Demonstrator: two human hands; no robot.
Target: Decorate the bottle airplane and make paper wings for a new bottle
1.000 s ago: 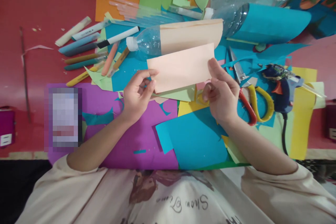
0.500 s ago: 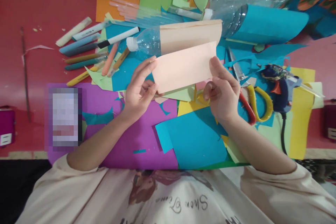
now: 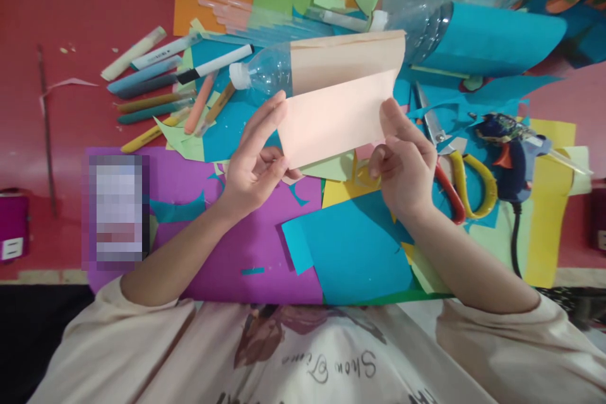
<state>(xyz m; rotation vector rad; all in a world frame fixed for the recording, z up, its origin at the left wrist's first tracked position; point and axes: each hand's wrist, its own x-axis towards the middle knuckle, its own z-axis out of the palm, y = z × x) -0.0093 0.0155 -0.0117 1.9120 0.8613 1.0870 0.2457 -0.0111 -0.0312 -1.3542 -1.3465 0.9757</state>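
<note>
my left hand (image 3: 253, 161) holds the left edge of the peach rectangular paper sheet (image 3: 336, 120); the fingers are closed on it, with the first finger stretched along the edge. my right hand (image 3: 404, 167) pinches the right edge between thumb and fingers. the sheet's far part is wrapped around the clear plastic bottle (image 3: 265, 72), and its loose part stands just in front of the bottle. the scissors with yellow and red handles (image 3: 458, 167) lie on the surface to the right of the bottle, nearer to me.

A pale peach top (image 3: 189, 360) was worn, printed on the chest with a dark cartoon figure (image 3: 265, 334) and cursive lettering (image 3: 331, 366). Loose sleeves (image 3: 99, 341) were seen; the left hand (image 3: 253, 164) and right hand (image 3: 404, 167) were left bare.
</note>
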